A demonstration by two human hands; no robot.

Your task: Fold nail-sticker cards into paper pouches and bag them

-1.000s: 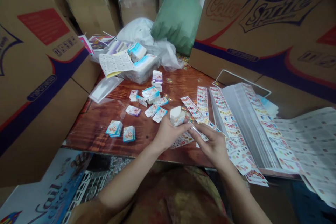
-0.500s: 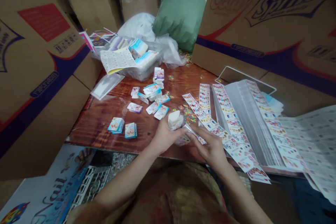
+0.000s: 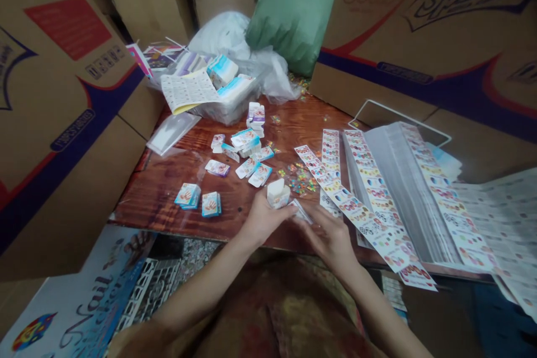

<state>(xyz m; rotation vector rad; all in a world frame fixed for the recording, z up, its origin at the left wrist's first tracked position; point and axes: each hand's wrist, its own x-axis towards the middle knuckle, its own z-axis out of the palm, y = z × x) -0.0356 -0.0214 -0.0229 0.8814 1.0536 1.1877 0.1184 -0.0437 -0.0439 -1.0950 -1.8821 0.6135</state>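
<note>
My left hand (image 3: 260, 219) is closed around a small white carton (image 3: 277, 193) whose top flap stands up. Just to its right, my right hand (image 3: 330, 233) pinches a short folded piece of printed paper (image 3: 301, 211) close to the left thumb. Its far fingers are partly hidden. Beyond the hands lie loose small colourful pieces (image 3: 300, 174) and several little cartons with a hand picture (image 3: 248, 169). Two small stacks of blue-edged cartons (image 3: 187, 195) rest on the left. Printed sticker strips (image 3: 350, 205) reach in beside my right hand.
Large cardboard boxes flank the table, one at left (image 3: 71, 140) and one at right (image 3: 390, 56). A clear plastic tray (image 3: 229, 112) with cartons and papers stands at the back, before a green sack (image 3: 289, 17). A thick stack of sheets (image 3: 394, 179) lies to the right.
The printed strip in my right hand now shows less of its length, nearer the carton. My left hand keeps hold of the carton. The whole view has shifted slightly.
</note>
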